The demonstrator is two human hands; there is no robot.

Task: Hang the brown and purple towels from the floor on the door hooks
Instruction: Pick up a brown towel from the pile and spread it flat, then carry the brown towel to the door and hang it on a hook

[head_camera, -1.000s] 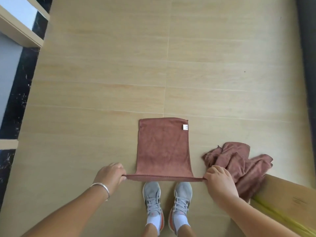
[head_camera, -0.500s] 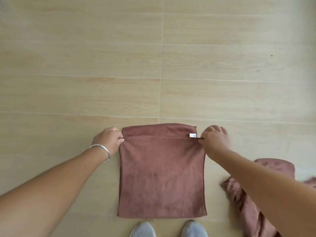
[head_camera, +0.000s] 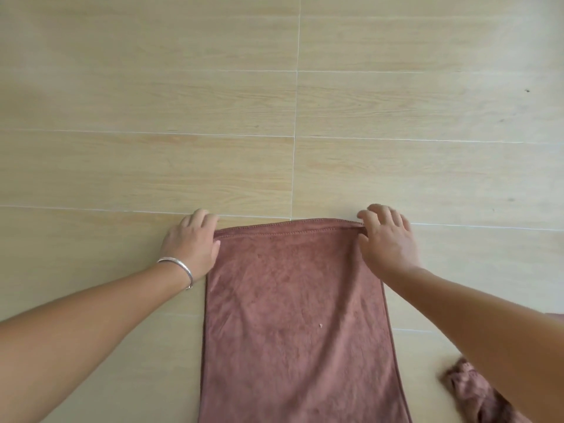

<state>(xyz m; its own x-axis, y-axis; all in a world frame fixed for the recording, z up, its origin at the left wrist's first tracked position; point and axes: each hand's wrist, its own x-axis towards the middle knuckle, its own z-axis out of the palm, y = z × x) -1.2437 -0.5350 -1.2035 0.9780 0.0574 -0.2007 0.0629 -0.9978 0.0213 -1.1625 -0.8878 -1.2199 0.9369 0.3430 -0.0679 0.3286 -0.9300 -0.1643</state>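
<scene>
Pale wood-look plank floor (head_camera: 396, 102) all around, thin grout lines. Brown towel (head_camera: 293, 315) flat on it, left hand (head_camera: 192, 242) and right hand (head_camera: 389, 239) at far corners, fingers loose, gripping nothing. Second crumpled towel (head_camera: 476, 395) lower right.

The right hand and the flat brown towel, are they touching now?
Touching. The head view shows the right hand resting on the far right corner of the flat brown towel, its thumb on the hem.
</scene>
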